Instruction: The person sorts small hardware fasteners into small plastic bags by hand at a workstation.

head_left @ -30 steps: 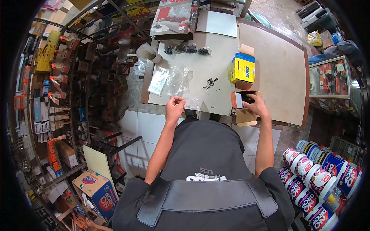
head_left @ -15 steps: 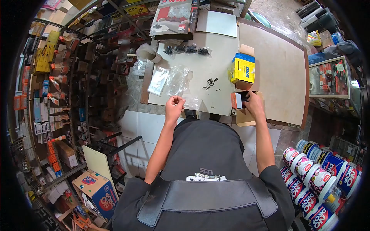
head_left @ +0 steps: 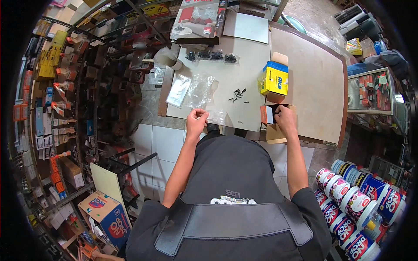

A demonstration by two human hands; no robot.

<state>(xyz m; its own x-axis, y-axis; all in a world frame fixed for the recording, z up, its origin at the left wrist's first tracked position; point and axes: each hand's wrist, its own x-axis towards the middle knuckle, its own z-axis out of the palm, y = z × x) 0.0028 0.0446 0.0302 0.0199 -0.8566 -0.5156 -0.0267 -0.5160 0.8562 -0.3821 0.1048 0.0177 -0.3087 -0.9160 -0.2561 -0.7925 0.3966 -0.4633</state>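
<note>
My left hand [head_left: 197, 123] is at the table's front edge, its fingers pinched on a small clear plastic bag [head_left: 217, 116]. My right hand [head_left: 286, 122] reaches into an open small box [head_left: 266, 115] with an orange and white side and raised flaps; dark contents show inside. Its fingers are bent together at the opening, and whatever is between them is hidden. Between the hands lies a loose group of dark screws [head_left: 237, 93]. Just behind the open box stands a yellow and blue box [head_left: 276, 80] with its top flap up.
Filled bags of dark pieces [head_left: 217, 55] lie in a row farther back. Flat clear plastic bags [head_left: 200, 91] and a silvery packet [head_left: 178, 92] lie at left. A large picture box [head_left: 196, 19] stands at the back. Paint buckets [head_left: 359, 204] are stacked at right, shelves [head_left: 56, 108] at left.
My right hand has shifted slightly left within the open box. My left hand stays pinched on the bag; the view has moved a little.
</note>
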